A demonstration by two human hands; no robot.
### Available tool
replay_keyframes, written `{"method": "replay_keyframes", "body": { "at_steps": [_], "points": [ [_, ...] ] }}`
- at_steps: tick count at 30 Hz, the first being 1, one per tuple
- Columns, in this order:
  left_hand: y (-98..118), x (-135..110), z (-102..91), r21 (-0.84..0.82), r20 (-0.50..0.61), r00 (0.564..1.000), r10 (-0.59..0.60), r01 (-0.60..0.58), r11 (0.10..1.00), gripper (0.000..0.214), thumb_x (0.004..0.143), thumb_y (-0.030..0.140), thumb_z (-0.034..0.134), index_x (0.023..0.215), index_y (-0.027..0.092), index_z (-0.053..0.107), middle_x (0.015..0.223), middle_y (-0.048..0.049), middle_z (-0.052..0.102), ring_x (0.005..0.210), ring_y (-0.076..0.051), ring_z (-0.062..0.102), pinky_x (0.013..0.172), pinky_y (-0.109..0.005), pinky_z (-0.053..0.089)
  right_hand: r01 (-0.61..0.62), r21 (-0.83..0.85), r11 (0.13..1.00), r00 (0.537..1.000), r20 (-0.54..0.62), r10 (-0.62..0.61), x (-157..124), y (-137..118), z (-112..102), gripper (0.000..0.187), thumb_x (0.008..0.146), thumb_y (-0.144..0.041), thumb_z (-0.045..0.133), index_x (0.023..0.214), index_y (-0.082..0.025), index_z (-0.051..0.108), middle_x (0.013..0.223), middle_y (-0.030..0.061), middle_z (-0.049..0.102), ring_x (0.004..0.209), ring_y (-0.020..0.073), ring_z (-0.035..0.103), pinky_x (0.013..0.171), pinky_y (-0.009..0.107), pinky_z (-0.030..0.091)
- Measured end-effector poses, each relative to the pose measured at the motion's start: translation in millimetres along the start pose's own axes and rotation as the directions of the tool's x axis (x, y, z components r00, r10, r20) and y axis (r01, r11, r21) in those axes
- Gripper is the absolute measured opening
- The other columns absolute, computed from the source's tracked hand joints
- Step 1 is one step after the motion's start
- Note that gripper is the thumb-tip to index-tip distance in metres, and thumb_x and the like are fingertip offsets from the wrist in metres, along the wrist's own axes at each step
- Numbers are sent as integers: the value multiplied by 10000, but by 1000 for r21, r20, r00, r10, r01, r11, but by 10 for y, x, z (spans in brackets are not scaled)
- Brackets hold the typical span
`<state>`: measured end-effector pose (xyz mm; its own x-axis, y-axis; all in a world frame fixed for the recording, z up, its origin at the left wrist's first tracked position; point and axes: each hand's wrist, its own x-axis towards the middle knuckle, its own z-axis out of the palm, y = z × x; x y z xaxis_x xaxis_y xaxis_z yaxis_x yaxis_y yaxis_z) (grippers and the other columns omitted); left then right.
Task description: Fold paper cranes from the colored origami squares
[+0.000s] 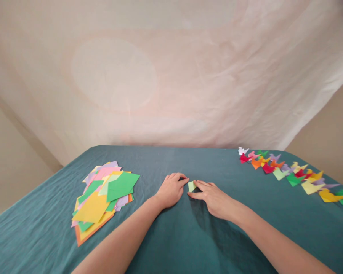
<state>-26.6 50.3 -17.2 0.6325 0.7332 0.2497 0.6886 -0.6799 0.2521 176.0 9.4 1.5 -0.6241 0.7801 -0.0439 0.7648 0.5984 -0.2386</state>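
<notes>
A small folded piece of light green paper (191, 186) lies on the dark green cloth between my hands. My right hand (214, 198) holds it from the right, with the thumb at its lower edge and a finger at its upper edge. My left hand (171, 189) rests on the cloth to the left, fingers bent and closed together. Its fingertips meet the paper's upper left corner. The fingers hide part of the paper's right side, and its finer folds are too small to make out.
A loose pile of coloured paper sheets (93, 205) spreads over the left of the cloth-covered table (165, 243). Folded paper birds (280, 174) in several colours stand in rows at the right. A pale cloth (188, 83) hangs behind the table's far edge.
</notes>
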Motion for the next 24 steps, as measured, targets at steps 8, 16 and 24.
{"method": "replay_keyframes", "body": {
  "at_steps": [8,16,24],
  "points": [
    [-2,-9,-12,-49,-37,999,18,-19,999,307,889,198,411,1159,233,551,1115,-55,535,1050,-197,463,921,-362,357,-19,1,1000,1000,-23,19,4,-4,8,641,755,18,375,1274,-345,472,1407,110,351,1287,245,314,956,435,301],
    [35,-21,-67,-37,-4,998,56,-56,998,290,906,284,416,1153,257,564,1127,-60,523,1072,-211,446,922,-378,347,8,188,982,983,-184,27,73,95,79,537,730,9,373,1047,-309,667,1290,33,511,1193,205,440,962,383,336],
    [45,-23,-76,-17,-8,998,58,-58,998,276,904,280,420,1131,259,577,1132,-56,522,1066,-212,448,920,-372,353,-44,477,878,827,-476,300,188,209,212,297,762,-89,418,856,-197,678,983,52,657,912,177,592,858,320,438]
  ]
}}
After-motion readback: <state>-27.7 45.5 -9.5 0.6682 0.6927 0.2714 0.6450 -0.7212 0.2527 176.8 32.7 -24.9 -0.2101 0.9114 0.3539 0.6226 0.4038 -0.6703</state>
